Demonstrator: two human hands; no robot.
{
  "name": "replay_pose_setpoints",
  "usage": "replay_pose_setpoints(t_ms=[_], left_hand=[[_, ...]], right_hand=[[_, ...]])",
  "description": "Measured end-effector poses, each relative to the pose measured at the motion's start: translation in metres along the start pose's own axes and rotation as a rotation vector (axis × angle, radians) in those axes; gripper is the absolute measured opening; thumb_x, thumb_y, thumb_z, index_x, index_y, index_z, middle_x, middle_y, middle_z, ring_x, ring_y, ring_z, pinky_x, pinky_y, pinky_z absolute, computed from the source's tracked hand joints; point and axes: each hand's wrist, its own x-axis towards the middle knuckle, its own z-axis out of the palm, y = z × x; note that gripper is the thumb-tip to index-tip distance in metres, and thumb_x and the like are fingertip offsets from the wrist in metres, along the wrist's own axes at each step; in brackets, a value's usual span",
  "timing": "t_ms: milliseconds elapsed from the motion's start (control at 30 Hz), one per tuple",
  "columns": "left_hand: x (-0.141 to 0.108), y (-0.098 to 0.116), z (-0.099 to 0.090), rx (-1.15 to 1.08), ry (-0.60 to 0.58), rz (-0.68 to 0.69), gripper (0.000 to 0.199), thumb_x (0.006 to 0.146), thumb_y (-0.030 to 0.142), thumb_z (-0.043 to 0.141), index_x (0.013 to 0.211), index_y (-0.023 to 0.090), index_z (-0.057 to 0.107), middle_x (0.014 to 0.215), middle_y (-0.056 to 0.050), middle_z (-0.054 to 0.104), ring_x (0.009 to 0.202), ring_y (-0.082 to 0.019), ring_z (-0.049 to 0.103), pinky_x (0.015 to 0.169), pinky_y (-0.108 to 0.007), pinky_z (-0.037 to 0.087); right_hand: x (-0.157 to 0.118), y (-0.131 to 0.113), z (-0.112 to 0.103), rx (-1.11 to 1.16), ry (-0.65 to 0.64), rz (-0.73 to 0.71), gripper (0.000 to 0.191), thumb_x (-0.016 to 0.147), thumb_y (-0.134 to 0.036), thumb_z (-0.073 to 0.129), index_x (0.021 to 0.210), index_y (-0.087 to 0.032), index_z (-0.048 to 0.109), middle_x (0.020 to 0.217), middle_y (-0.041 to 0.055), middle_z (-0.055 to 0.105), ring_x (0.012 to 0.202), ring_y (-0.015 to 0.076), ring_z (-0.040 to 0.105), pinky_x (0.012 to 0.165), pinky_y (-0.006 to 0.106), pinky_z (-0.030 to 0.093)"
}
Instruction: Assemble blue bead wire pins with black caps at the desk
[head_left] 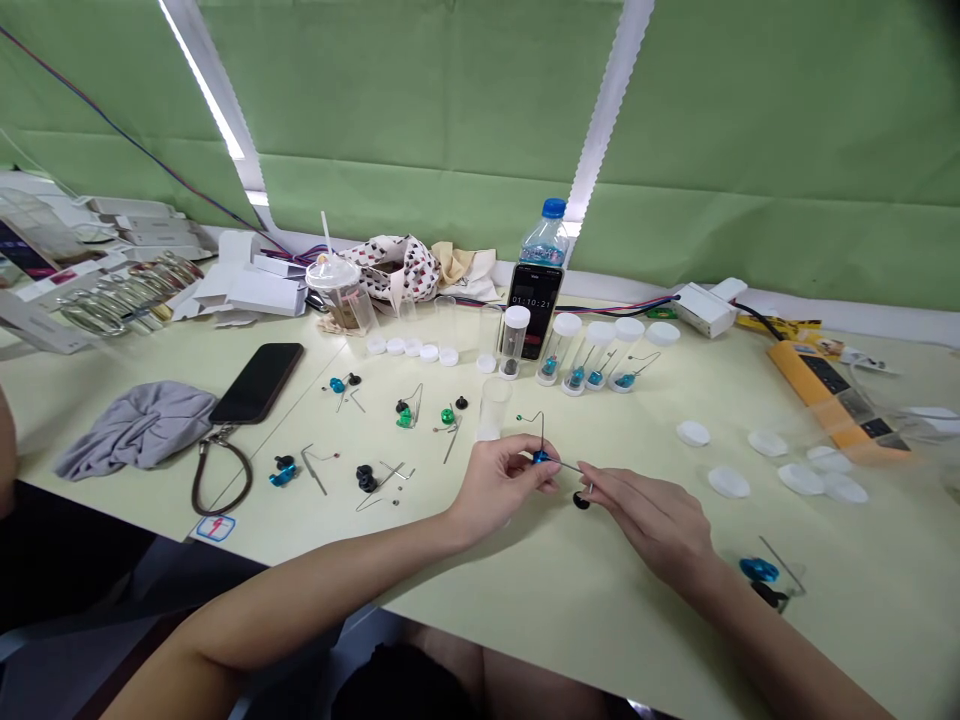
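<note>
One blue part point(539, 457) | pinched in left hand point(491, 487) | just left of right hand point(660, 513), clamped on thin rod point(571, 467)

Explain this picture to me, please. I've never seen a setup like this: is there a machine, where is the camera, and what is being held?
There is no machine at work here: these are a person's own bare hands. The one picture comes from a camera worn on that person's head, looking forward and down.

The left hand pinches a small blue part with a bent wire rising beside it. The right hand holds a thin metal rod that points toward that part.

On the pale table, little groups of pieces lie to the left, including green ones. Beyond the hands, clear tubes with white caps stand near an upright phone reading 01:10:21. Loose white discs lie to the right.
</note>
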Motion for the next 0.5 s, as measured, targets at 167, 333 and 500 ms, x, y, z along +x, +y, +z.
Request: replay_pose_setpoints(t_ms=[167, 333, 500], left_hand=[[-0.0015, -0.0008, 0.0011, 0.014, -0.009, 0.009, 0.022, 0.075, 0.034, 0.067, 0.084, 0.013, 0.065, 0.075, -0.004, 0.065, 0.064, -0.014, 0.065, 0.064, -0.025, 0.053], [-0.0029, 0.0001, 0.0018, 0.02, -0.028, 0.005, 0.022, 0.076, 0.034, 0.066, 0.083, 0.013, 0.065, 0.075, -0.003, 0.064, 0.065, -0.014, 0.065, 0.065, -0.026, 0.053], [-0.0033, 0.0024, 0.0008, 0.014, -0.062, 0.019, 0.022, 0.077, 0.034, 0.065, 0.084, 0.013, 0.065, 0.075, -0.004, 0.063, 0.066, -0.014, 0.065, 0.065, -0.026, 0.053]], right_hand=[[0.0066, -0.0038, -0.0014, -0.003, 0.053, 0.009, 0.018, 0.089, -0.011, 0.054, 0.103, -0.017, 0.062, 0.078, 0.0024, 0.072, 0.069, 0.01, 0.067, 0.064, 0.019, 0.05], [0.0075, -0.0044, -0.0003, 0.014, 0.045, 0.057, 0.014, 0.09, -0.014, 0.05, 0.094, -0.017, 0.064, 0.077, 0.002, 0.072, 0.066, 0.0111, 0.067, 0.06, 0.02, 0.048], [0.0062, -0.0043, 0.0016, 0.033, 0.023, 0.09, 0.016, 0.091, -0.014, 0.048, 0.092, -0.02, 0.063, 0.075, 0.0013, 0.071, 0.063, 0.0117, 0.065, 0.057, 0.021, 0.045]])
